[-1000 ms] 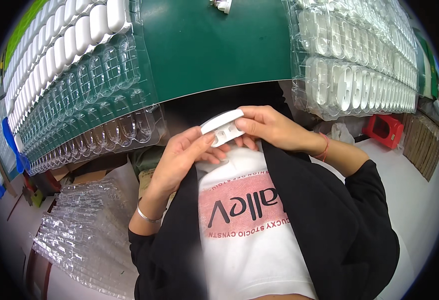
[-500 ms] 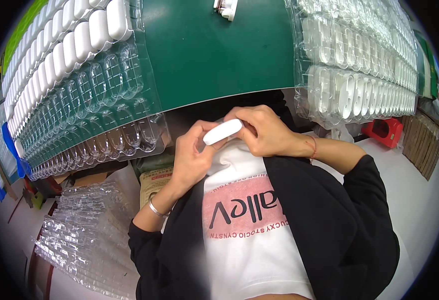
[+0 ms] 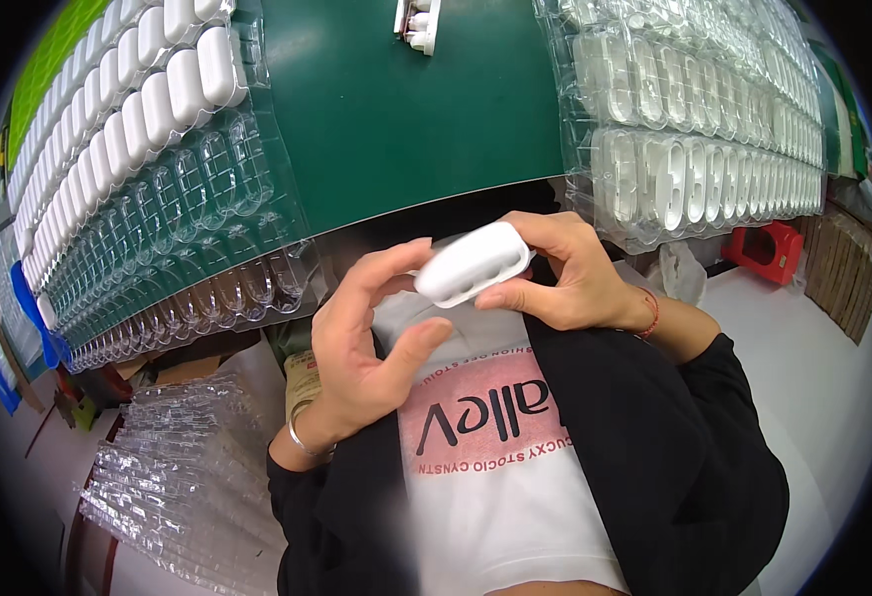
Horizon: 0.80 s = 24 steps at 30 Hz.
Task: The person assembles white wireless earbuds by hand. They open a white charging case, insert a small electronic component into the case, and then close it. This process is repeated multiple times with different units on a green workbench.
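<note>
The right hand (image 3: pixel 575 278), at the centre of the frame, grips a white oval case (image 3: pixel 471 263) by its right end, thumb beneath and fingers behind. The case lies tilted, its smooth outer face upward and its rim toward the lower right. Half a second earlier both hands pinched it; the left hand (image 3: pixel 361 338) has since opened, its thumb now clear, so the right appears to bear most of the hold. Whether the left fingertips touch the far side cannot be told.

Beyond, on the green tabletop (image 3: pixel 396 129), a small white part (image 3: pixel 421 22) lies at the upper centre. Upper left: a clear tray (image 3: pixel 263 149) with closed white cases (image 3: pixel 187 84) in its farther rows and transparent pockets nearer. Upper right: clear trays (image 3: pixel 580 189), the nearest row containing white oval shells (image 3: pixel 696 184). Lower left: stacked clear trays (image 3: pixel 172 477).
</note>
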### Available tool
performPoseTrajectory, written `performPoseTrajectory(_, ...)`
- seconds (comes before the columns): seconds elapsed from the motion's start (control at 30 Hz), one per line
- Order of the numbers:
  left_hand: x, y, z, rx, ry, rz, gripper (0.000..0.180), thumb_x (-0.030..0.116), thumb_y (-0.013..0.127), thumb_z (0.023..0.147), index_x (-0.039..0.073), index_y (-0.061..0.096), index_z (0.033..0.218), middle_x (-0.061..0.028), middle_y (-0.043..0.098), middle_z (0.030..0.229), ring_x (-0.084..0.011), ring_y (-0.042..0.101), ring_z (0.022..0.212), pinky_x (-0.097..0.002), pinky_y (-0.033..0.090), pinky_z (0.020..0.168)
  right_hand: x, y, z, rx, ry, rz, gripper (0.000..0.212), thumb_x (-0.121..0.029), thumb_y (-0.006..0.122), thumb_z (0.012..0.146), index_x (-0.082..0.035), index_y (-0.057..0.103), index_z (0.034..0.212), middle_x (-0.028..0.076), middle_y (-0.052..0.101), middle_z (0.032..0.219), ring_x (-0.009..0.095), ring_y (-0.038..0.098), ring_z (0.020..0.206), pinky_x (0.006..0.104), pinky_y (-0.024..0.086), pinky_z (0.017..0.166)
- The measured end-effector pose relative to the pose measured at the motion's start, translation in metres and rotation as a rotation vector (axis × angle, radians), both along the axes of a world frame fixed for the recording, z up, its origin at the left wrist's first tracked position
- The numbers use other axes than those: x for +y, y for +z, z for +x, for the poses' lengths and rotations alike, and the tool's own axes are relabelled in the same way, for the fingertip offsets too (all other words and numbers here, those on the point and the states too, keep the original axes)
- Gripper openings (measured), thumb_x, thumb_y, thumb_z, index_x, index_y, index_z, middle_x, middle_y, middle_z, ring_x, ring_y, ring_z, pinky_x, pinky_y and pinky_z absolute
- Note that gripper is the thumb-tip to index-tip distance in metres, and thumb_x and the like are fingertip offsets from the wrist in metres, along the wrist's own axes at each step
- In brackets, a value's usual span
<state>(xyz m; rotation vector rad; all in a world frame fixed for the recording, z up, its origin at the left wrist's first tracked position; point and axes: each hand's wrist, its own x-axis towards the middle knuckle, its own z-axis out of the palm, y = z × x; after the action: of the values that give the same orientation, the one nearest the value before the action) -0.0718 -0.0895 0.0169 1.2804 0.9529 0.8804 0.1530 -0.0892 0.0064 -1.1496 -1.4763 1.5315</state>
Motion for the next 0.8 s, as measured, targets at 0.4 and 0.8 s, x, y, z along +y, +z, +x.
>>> performPoseTrajectory(0.4,0.003,0.002,0.005,-0.115,0.03,-0.337,0.043,0.028,0.041,0.107,-0.008,0.051,0.128,-0.0154,0.062,0.121,-0.0175,0.063,0.107,-0.0307,0.05,0.092,0.005,0.006,0.001,-0.007,0.029,0.079,0.027,-0.02,0.082,0.08,-0.001,0.069,0.095,0.005,0.065,0.072,0.011,0.055,0.056,0.025,0.044,0.053)
performPoseTrajectory(0.8,0.006,0.011,0.008,-0.114,0.071,-0.345,0.042,-0.003,0.066,0.09,-0.005,0.053,0.13,-0.0146,0.062,0.116,-0.0169,0.062,0.106,-0.029,0.051,0.092,0.004,0.012,0.001,-0.08,0.033,0.163,0.031,-0.016,0.085,0.075,0.001,0.067,0.094,0.007,0.066,0.077,0.017,0.059,0.058,0.0289,0.047,0.054)
